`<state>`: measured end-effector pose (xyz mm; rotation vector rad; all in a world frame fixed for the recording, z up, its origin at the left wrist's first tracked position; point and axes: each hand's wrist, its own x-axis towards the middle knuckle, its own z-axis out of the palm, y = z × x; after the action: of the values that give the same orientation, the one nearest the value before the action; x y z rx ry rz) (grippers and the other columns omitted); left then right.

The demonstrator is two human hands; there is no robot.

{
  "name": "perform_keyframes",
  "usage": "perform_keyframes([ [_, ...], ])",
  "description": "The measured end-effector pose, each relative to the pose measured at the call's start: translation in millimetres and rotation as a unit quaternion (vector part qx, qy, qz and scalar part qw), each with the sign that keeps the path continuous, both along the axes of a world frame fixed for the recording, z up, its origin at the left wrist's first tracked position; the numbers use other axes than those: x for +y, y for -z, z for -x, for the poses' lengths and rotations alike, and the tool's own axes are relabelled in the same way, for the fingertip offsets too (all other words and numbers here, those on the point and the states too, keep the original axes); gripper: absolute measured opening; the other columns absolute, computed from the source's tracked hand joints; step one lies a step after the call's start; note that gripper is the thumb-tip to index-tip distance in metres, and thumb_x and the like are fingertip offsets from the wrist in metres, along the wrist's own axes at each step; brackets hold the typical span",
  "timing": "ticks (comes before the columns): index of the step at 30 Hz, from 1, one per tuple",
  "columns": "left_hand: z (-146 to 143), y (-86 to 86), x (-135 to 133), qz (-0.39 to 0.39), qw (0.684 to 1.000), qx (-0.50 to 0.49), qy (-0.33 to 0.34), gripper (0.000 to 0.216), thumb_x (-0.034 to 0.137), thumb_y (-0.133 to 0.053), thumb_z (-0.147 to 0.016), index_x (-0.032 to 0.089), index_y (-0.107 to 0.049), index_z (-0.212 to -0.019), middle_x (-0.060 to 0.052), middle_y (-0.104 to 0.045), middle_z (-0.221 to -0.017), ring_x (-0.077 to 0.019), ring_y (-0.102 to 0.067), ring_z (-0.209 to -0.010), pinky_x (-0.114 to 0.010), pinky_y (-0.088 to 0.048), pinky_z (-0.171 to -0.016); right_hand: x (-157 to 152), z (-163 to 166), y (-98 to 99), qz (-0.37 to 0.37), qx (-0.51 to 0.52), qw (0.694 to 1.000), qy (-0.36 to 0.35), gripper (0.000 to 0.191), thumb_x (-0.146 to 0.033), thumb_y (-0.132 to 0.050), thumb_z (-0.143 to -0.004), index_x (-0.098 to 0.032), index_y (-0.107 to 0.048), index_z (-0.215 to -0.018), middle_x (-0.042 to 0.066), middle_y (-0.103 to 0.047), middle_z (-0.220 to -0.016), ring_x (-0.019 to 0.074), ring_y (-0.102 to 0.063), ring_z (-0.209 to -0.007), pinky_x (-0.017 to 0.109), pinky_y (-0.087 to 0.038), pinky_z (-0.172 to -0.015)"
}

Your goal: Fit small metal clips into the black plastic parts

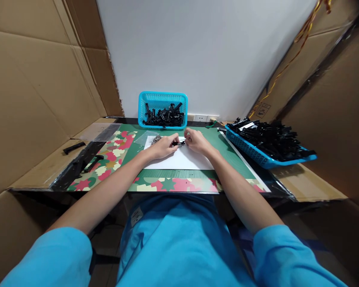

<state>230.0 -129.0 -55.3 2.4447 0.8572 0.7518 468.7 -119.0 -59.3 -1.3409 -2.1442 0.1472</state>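
My left hand (164,147) is closed on a small black plastic part (177,143), held low over a white sheet of paper (179,161). Close against its right end, my right hand (196,140) pinches something thin and shiny, too small to name. The fingertips of both hands nearly meet. Just beyond my left hand lies a pile of small metal pieces (156,139), partly on a clear plastic bag (143,137).
A blue basket (163,95) of black parts stands at the back against the wall. Another blue basket (248,150), heaped with black parts, is tilted at the right. Loose black parts (74,148) lie at the left. Cardboard walls (32,79) flank the table.
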Motion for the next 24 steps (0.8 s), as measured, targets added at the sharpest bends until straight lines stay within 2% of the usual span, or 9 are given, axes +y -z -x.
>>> perform_keyframes([
  [13, 2.0, -2.8, -2.1, 0.015, 1.0, -0.013, 0.006, 0.013, 0.023, -0.066, -0.09, 0.025, -0.06, -0.101, -0.002, -0.066, -0.083, -0.0205, -0.058, -0.072, -0.032, -0.04, -0.069, -1.3, -1.7, -7.6, 0.034, -0.008, 0.999, -0.02, 0.031, -0.005, -0.06, -0.077, -0.022, -0.064, -0.102, 0.004, -0.077, -0.085, 0.0226, -0.064, -0.078, 0.027, -0.038, -0.069],
  [17, 2.6, -3.0, -1.9, 0.019, 0.999, -0.034, 0.01, 0.014, 0.021, -0.068, -0.088, 0.025, -0.06, -0.098, -0.001, -0.066, -0.082, -0.0207, -0.058, -0.071, -0.033, -0.04, -0.069, 0.9, -0.5, -3.8, 0.029, -0.011, 0.999, -0.01, 0.03, -0.005, -0.063, -0.077, -0.022, -0.064, -0.102, 0.006, -0.078, -0.089, 0.0237, -0.065, -0.081, 0.027, -0.039, -0.069],
  [24, 4.6, -4.1, -2.4, 0.024, 1.0, -0.016, 0.014, 0.006, 0.026, -0.063, -0.094, 0.025, -0.061, -0.099, -0.002, -0.066, -0.085, -0.0226, -0.059, -0.077, -0.034, -0.041, -0.072, -2.9, 5.5, -6.2, 0.017, -0.034, 0.999, -0.01, 0.032, -0.002, -0.06, -0.079, -0.021, -0.065, -0.104, 0.009, -0.079, -0.094, 0.0247, -0.067, -0.084, 0.028, -0.039, -0.068],
])
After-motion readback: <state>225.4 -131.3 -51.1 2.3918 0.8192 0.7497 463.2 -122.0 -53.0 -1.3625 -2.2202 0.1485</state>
